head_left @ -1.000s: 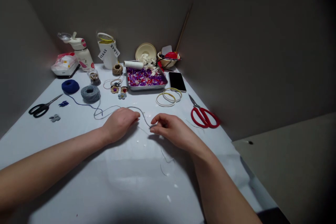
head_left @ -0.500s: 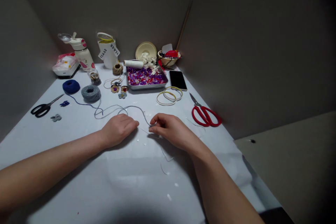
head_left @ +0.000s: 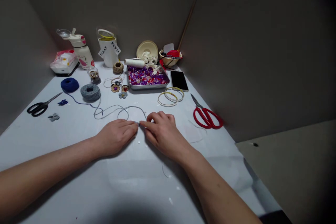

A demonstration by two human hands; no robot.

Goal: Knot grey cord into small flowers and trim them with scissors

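My left hand (head_left: 117, 137) rests low over the table, fingers closed, with a small grey bit of cord work (head_left: 137, 124) showing at its fingertips. My right hand (head_left: 162, 133) meets it from the other side, thumb and index finger pinched close to that bit. Grey cord (head_left: 135, 106) runs in loose loops from a grey cord ball (head_left: 90, 92) and disappears behind my right fingers. What lies inside the left fingers is mostly hidden. Red-handled scissors (head_left: 206, 113) lie open to the right of my right hand.
Black scissors (head_left: 43, 105), a blue cord ball (head_left: 69, 84) and small knotted flowers (head_left: 123, 95) lie on the left. Behind my hands are two bangles (head_left: 168, 102), a phone (head_left: 179, 81) and a bead tray (head_left: 148, 86). A bottle (head_left: 84, 56) and white cup (head_left: 109, 56) stand at the back.
My right hand has moved left, bringing its fingertips up to my left hand's. The thin thread that stretched between the hands no longer shows there; a small grey bit does.
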